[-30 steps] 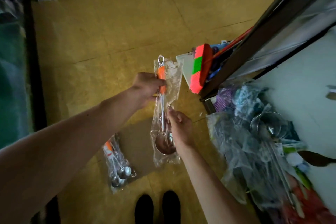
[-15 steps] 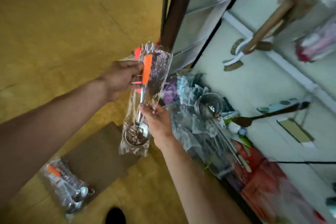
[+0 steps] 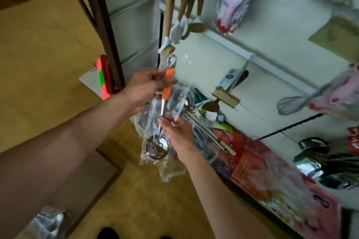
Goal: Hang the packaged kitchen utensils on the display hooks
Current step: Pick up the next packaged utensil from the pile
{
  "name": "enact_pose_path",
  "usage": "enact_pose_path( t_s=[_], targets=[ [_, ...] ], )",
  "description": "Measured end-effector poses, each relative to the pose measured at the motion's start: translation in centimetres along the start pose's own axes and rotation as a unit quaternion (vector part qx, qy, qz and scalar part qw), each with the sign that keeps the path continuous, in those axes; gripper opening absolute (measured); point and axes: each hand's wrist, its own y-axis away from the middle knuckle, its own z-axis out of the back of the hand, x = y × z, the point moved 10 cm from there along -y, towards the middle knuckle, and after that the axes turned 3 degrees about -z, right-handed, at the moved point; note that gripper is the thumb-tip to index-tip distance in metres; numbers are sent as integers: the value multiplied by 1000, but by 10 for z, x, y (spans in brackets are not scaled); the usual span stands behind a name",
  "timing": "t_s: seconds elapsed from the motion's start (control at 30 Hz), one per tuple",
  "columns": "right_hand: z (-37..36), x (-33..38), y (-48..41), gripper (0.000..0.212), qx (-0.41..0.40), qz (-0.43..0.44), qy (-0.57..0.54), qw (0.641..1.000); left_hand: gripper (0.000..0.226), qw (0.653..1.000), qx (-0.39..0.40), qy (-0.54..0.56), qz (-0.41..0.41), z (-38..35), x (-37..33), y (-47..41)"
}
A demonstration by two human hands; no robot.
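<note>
While a clear plastic bag (image 3: 153, 114) is held up at mid-frame, the white panelled display wall (image 3: 262, 48) rises behind it and to its right, with the yellow-tan floor (image 3: 38, 64) spreading to the left of the bag and below it. A flat brown cardboard sheet (image 3: 93, 176) lies on the floor down and left of the bag. Just right of the bag, at the foot of the wall, sits a heap of clear-wrapped long-handled metal utensils (image 3: 204, 132). Further right of the bag, shiny steel ladles (image 3: 310, 153) hang in a cluster on the wall.

Inside the bag is a steel ladle set with an orange handle grip (image 3: 168, 85) at the top and round bowls (image 3: 156, 148) at the bottom. The bag hangs roughly upright. Its top end is near a wooden-handled brush (image 3: 169, 15) hanging above it.

The left hand (image 3: 143, 87) grips the bag's upper part, fingers curled over the plastic and the orange grip. The right hand (image 3: 178, 132) is palm-up at the bag's middle, fingertips against the plastic. Whether they close on it or only prop it, I cannot tell through the blur.

A second clear packet of utensils (image 3: 46, 221) lies on the floor far down and left of the bag.
</note>
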Motion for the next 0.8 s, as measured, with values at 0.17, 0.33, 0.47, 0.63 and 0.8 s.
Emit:
enact_pose_path(
  t_s=[0.17, 0.33, 0.47, 0.63, 0.8],
  targets=[
    [74, -13, 22, 21, -25, -3, -86, 996, 24, 996, 73, -36, -21, -85, -8, 2],
    [134, -31, 42, 15, -48, -2, -121, 992, 36, 990, 134, -39, -10, -159, -4, 10],
    [186, -51, 62, 21, -95, -14, -139, 986, 28, 982, 187, -22, 11, -222, 7, 24],
    [258, -75, 102, 15, -175, -1, -186, 967, 32, 963, 266, -34, 34, -308, 14, 57],
    [331, -113, 143, 4, -234, 25, -232, 944, 22, 942, 325, -90, 0, -400, 30, 93]
  ],
)
